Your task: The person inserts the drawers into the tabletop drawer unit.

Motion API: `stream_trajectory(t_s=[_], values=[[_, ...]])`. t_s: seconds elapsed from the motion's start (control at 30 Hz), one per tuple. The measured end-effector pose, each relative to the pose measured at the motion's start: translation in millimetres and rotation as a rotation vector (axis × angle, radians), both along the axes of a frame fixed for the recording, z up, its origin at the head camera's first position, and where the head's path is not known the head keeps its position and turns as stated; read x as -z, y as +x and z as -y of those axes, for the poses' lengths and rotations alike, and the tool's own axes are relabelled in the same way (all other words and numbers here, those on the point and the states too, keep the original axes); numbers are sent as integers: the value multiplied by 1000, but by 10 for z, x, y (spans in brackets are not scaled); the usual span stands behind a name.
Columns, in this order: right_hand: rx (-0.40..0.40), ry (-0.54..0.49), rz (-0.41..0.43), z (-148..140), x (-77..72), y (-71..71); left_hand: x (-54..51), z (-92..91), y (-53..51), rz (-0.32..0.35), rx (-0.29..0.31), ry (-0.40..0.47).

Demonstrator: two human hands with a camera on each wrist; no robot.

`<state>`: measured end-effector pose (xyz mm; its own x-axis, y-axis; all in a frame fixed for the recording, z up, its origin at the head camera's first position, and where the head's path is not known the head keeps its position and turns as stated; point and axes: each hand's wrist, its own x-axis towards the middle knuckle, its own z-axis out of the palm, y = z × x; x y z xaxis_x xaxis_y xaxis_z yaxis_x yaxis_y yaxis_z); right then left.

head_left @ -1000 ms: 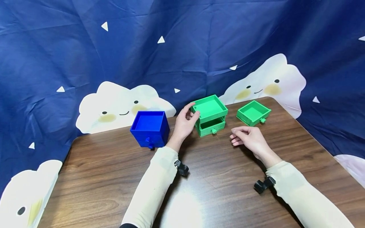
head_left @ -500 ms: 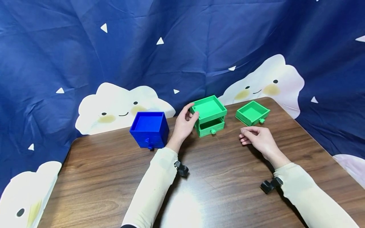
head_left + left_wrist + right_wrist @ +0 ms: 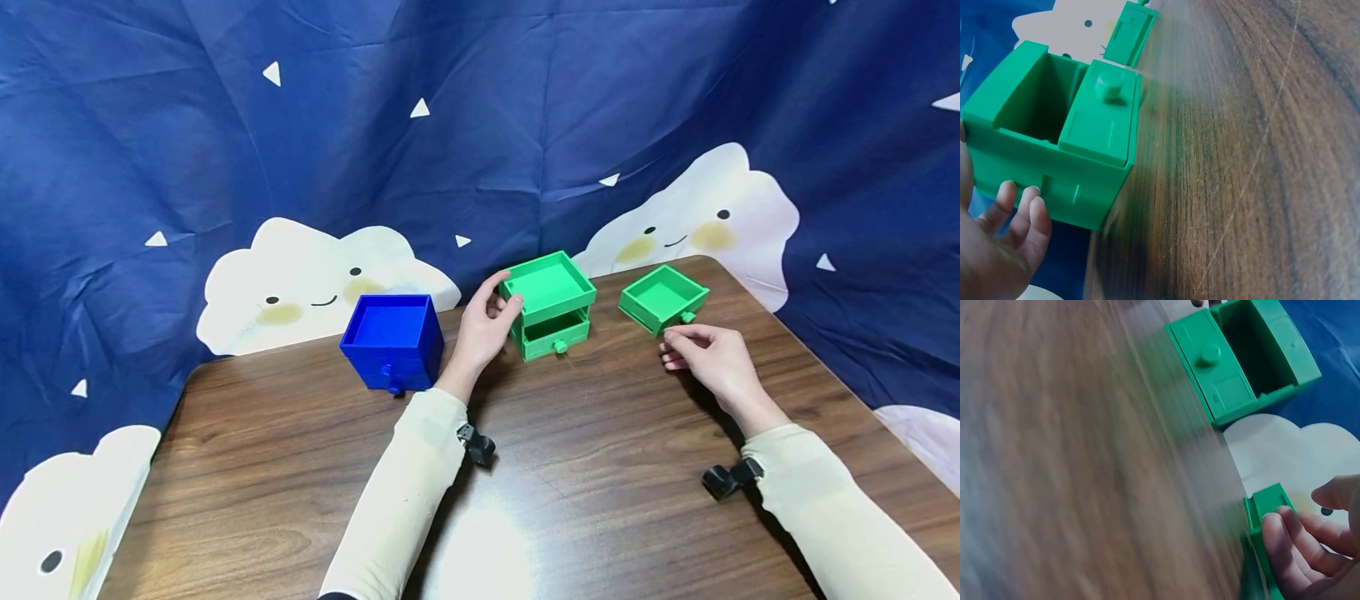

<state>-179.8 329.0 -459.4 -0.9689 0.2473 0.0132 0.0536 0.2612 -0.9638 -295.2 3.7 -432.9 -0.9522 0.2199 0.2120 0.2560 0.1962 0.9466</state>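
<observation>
In the head view, a small green drawer cabinet stands at the table's back, with a drawer in its lower slot and a gap above. My left hand holds its left side near the top; the left wrist view shows bent fingertips against the wall. To the right lies a loose green drawer with a round knob. My right hand is just in front of that drawer, fingers bent. In the right wrist view its thumb stands apart from the fingers; contact with the drawer I cannot tell.
A blue drawer box with a shallow tray top stands left of my left hand. The wooden table ends at the back against a blue curtain with white clouds. Black cameras sit on both wrists.
My right hand has moved to the right, from near the green cabinet to the front of the loose drawer. My left hand and the cabinet have stayed put.
</observation>
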Motion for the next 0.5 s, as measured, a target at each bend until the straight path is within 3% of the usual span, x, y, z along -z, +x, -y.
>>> stream_trajectory(t_s=[0.33,0.5], values=[[53,67,-33,-122,-17,2,14,14,-12,0,-3,-3],[83,156,-27,-174,-62,7,12,9,-11,3,0,-3]])
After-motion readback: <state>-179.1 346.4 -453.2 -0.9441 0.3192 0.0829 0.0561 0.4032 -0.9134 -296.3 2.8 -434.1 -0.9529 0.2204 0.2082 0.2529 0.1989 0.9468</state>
